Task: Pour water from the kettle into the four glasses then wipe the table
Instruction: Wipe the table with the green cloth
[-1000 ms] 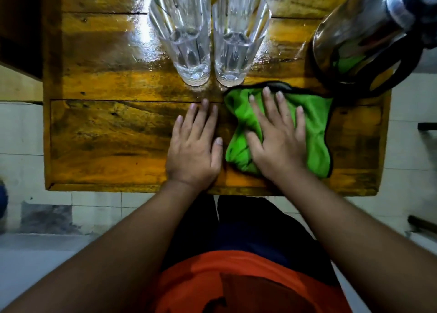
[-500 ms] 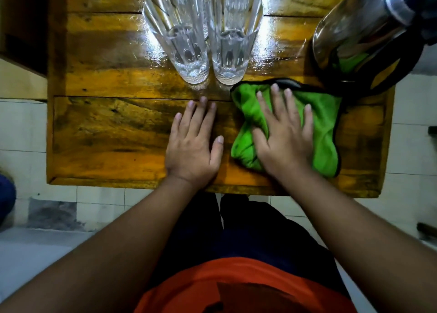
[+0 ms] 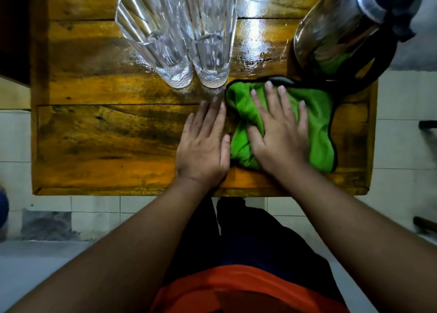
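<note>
A green cloth (image 3: 316,128) with a black hem lies bunched on the wooden table (image 3: 106,135), near its front right. My right hand (image 3: 281,135) presses flat on the cloth, fingers spread. My left hand (image 3: 203,147) rests flat on the bare wood just left of the cloth, holding nothing. Two clear ribbed glasses (image 3: 165,42) (image 3: 211,42) with water in them stand side by side beyond my hands; more glasses behind them are cut off by the top edge. A steel kettle (image 3: 343,28) with a black base and handle stands at the back right.
The table top shines wet around the glasses and kettle. White tiled floor (image 3: 402,147) surrounds the table. My legs and orange shirt fill the bottom of the view. Dark bars (image 3: 428,124) show at the right edge.
My right hand and the cloth have shifted a little to the right and towards the kettle. My left hand has stayed flat in the same spot.
</note>
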The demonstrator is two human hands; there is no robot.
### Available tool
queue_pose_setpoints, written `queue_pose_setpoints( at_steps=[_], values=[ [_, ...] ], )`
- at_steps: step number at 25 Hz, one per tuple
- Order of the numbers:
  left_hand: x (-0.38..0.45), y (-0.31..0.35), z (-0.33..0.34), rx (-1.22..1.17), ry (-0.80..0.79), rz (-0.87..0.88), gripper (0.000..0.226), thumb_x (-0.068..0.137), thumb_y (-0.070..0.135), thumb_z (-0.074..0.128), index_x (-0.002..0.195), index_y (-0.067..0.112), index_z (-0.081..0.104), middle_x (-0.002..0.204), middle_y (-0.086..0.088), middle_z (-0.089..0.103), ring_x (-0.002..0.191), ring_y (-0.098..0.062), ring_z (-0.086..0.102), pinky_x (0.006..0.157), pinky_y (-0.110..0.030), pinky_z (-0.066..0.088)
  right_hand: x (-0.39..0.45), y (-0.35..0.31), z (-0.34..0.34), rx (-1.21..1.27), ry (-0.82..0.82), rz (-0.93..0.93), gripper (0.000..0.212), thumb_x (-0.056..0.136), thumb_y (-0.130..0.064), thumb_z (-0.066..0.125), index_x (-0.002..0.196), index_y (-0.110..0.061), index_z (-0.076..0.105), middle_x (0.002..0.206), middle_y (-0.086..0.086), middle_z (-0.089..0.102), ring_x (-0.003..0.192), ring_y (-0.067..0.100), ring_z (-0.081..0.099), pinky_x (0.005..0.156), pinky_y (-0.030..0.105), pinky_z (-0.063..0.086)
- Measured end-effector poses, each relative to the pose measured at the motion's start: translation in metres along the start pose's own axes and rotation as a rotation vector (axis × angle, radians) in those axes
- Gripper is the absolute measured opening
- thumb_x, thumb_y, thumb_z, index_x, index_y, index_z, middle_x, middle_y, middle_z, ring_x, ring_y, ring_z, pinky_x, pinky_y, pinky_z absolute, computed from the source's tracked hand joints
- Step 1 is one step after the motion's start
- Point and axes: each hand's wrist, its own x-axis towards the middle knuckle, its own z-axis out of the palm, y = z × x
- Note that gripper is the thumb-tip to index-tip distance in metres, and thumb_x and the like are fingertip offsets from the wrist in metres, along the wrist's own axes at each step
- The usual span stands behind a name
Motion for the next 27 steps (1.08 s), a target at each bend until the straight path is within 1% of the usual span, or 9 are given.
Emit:
queue_pose_setpoints(
  at_steps=[2, 6, 7, 9, 12, 15, 18, 24, 27],
  values=[
    [-0.001, 0.000, 0.001, -0.003, -0.003, 0.001, 0.065, 0.094, 0.035, 0.037, 0.154, 0.014, 0.023, 0.163, -0.003, 0.019, 0.152, -0.021, 0.012, 0.123, -0.040, 0.009, -0.007, 0.001, 0.001, 0.000, 0.007, -0.002, 0.074, 0.087, -0.045, 0.043, 0.156, -0.035, 0.019, 0.168, -0.003, 0.012, 0.154, 0.019, 0.007, 0.122, 0.054, 0.004],
    [-0.003, -0.004, 0.003, 0.030, 0.002, 0.005, 0.066, 0.094, 0.035, 0.037, 0.154, 0.014, 0.021, 0.163, -0.004, 0.018, 0.152, -0.021, 0.012, 0.123, -0.041, 0.011, -0.086, 0.010, 0.014, -0.043, -0.060, -0.042, 0.079, 0.084, -0.044, 0.049, 0.156, -0.033, 0.020, 0.167, -0.001, 0.013, 0.154, 0.021, 0.009, 0.121, 0.056, 0.006],
    [-0.002, -0.004, 0.004, 0.025, 0.002, 0.004, 0.066, 0.094, 0.035, 0.037, 0.154, 0.014, 0.021, 0.163, -0.004, 0.018, 0.152, -0.022, 0.012, 0.123, -0.042, 0.011, -0.086, 0.011, 0.016, -0.046, -0.061, -0.048, 0.078, 0.083, -0.045, 0.048, 0.156, -0.034, 0.022, 0.167, -0.001, 0.014, 0.153, 0.021, 0.010, 0.121, 0.056, 0.006],
    [-0.001, -0.002, 0.002, -0.004, 0.006, 0.019, 0.066, 0.093, 0.035, 0.037, 0.154, 0.014, 0.022, 0.163, -0.004, 0.019, 0.151, -0.021, 0.013, 0.123, -0.041, 0.011, -0.053, 0.005, 0.013, -0.019, -0.028, -0.017, 0.076, 0.083, -0.047, 0.047, 0.155, -0.034, 0.025, 0.167, -0.001, 0.015, 0.153, 0.021, 0.012, 0.120, 0.056, 0.007],
    [-0.002, -0.012, -0.007, -0.089, 0.034, -0.013, 0.065, 0.094, 0.035, 0.038, 0.154, 0.015, 0.024, 0.163, -0.004, 0.018, 0.151, -0.021, 0.013, 0.123, -0.039, 0.010, -0.007, -0.007, 0.003, 0.011, 0.003, 0.039, 0.073, 0.087, -0.047, 0.044, 0.156, -0.034, 0.022, 0.167, -0.002, 0.013, 0.154, 0.020, 0.008, 0.121, 0.055, 0.004],
    [-0.007, -0.038, -0.013, -0.024, 0.062, -0.123, 0.067, 0.095, 0.039, 0.039, 0.155, 0.016, 0.021, 0.164, -0.003, 0.015, 0.152, -0.021, 0.011, 0.123, -0.040, 0.010, -0.041, -0.013, 0.013, -0.023, 0.002, 0.026, 0.074, 0.091, -0.048, 0.045, 0.157, -0.032, 0.016, 0.168, -0.001, 0.011, 0.154, 0.021, 0.007, 0.121, 0.057, 0.006],
    [-0.009, -0.047, -0.009, 0.033, 0.066, -0.109, 0.068, 0.094, 0.040, 0.041, 0.154, 0.014, 0.023, 0.163, -0.005, 0.020, 0.151, -0.022, 0.014, 0.122, -0.040, 0.011, -0.076, -0.020, 0.022, -0.058, -0.044, 0.000, 0.076, 0.088, -0.049, 0.045, 0.157, -0.032, 0.018, 0.167, 0.000, 0.011, 0.154, 0.023, 0.009, 0.119, 0.060, 0.008],
    [-0.007, -0.047, -0.008, 0.034, 0.061, -0.101, 0.068, 0.093, 0.040, 0.042, 0.154, 0.014, 0.023, 0.163, -0.004, 0.020, 0.151, -0.021, 0.015, 0.122, -0.040, 0.011, -0.006, -0.037, 0.012, -0.013, 0.013, 0.030, 0.072, 0.089, -0.048, 0.043, 0.156, -0.034, 0.021, 0.168, -0.003, 0.011, 0.154, 0.020, 0.007, 0.121, 0.056, 0.004],
    [-0.007, -0.048, -0.009, 0.031, 0.049, -0.087, 0.068, 0.093, 0.040, 0.040, 0.154, 0.014, 0.022, 0.163, -0.004, 0.019, 0.151, -0.021, 0.014, 0.123, -0.040, 0.011, -0.032, -0.043, 0.018, -0.025, 0.001, 0.019, 0.076, 0.087, -0.045, 0.046, 0.156, -0.033, 0.019, 0.167, -0.002, 0.012, 0.154, 0.020, 0.008, 0.121, 0.056, 0.005]
  ],
)
